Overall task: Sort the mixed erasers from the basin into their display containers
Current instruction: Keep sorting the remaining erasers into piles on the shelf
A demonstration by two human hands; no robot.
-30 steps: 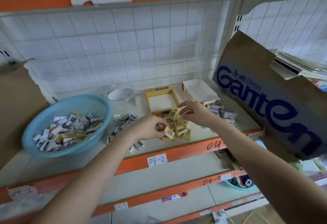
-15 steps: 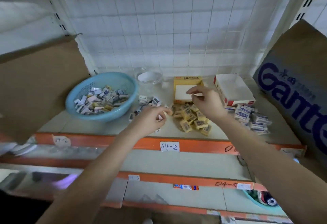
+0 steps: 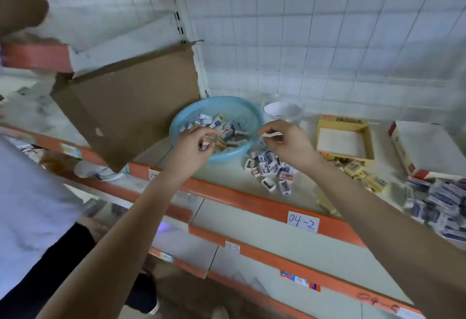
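Fingers (image 3: 201,134) of the left hand (image 3: 193,148) are curled in and pinch a small eraser (image 3: 204,144) over the front left of the basin (image 3: 252,114), just below centre of the frame; the piece is too blurred to tell which way its long axis runs. The right hand (image 3: 287,144) is at the basin's right rim with thumb and forefinger drawn together, and I cannot tell whether anything sits between them. The basin stands on the shelf (image 3: 227,180) in the middle of the frame, its mouth up, and the mixed erasers (image 3: 227,127) in it lie jumbled, long axes pointing every way; they sit just beyond the left fingertips and left of the right ones. Right of the basin lies a black-and-white pile (image 3: 272,170) under the right wrist, then the yellow box (image 3: 343,121) with a yellow pile (image 3: 363,175) in front of it, then the white box (image 3: 428,147) and a blue pile (image 3: 438,200) at the right edge. A clear cup (image 3: 282,111) stands behind the basin, and a cardboard sheet (image 3: 131,106) leans to its left. Half a second ago the left hand was over the black-and-white pile and the right was at the yellow box; both are now at the basin, which has gone from upper left to centre as the view swung left, bringing a person (image 3: 30,192) in a white shirt into the left edge.
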